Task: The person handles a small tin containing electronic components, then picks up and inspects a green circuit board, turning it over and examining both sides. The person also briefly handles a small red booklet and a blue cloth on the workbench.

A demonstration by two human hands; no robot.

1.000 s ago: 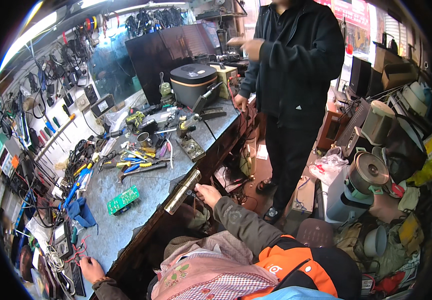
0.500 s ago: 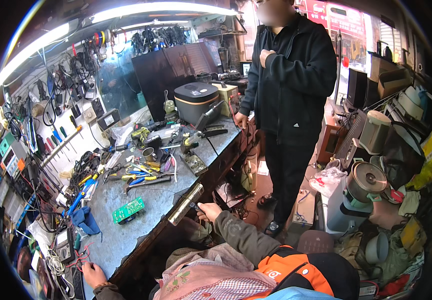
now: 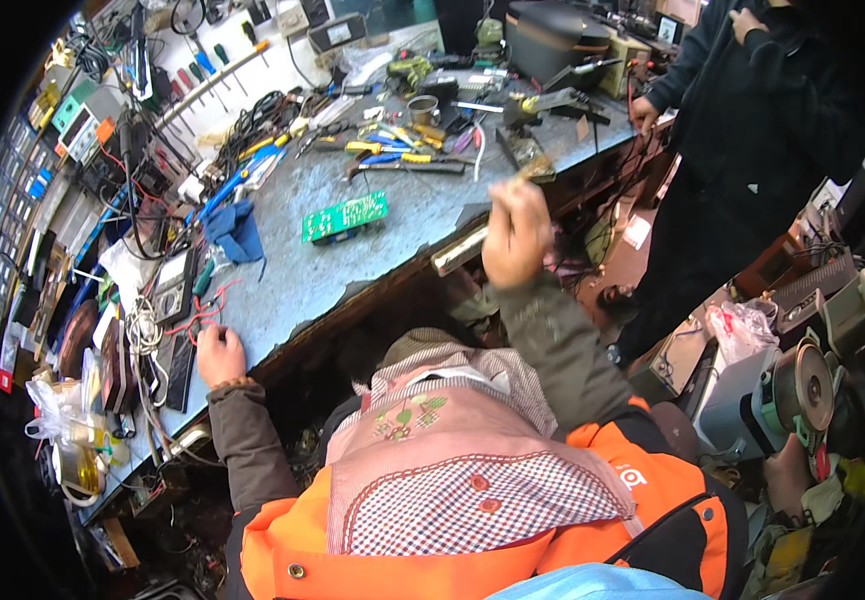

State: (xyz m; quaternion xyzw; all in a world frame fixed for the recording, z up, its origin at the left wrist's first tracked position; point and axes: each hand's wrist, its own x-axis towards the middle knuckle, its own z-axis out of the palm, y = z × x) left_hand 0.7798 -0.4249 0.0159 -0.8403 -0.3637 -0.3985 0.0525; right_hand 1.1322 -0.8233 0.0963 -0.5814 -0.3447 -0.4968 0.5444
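Observation:
My left hand (image 3: 220, 356) rests at the near left part of the bench with fingers curled in. Its fingertips touch or lie right beside thin red wires (image 3: 202, 314); whether they grip one is hidden. My right hand (image 3: 516, 236) is raised by the bench's front edge, closed and blurred by motion. What it holds, if anything, cannot be made out. Between the hands, apart from both, a green circuit board (image 3: 345, 216) lies on the blue-grey bench top (image 3: 302, 275), solder side up. Left of it sits a crumpled blue cloth (image 3: 235, 232).
Pliers and other hand tools (image 3: 392, 146) lie behind the board, near a metal cup (image 3: 422, 109). A multimeter (image 3: 170, 290) and bundled cables (image 3: 144, 330) crowd the left. A person in dark clothes (image 3: 742, 190) stands at the right, one hand at the bench. A pot (image 3: 802, 385) stands lower right.
The view has tilted down, so the bench sits higher in the picture. My right hand has risen from below the bench's front edge. My left hand stays by the red wires, fingers more curled.

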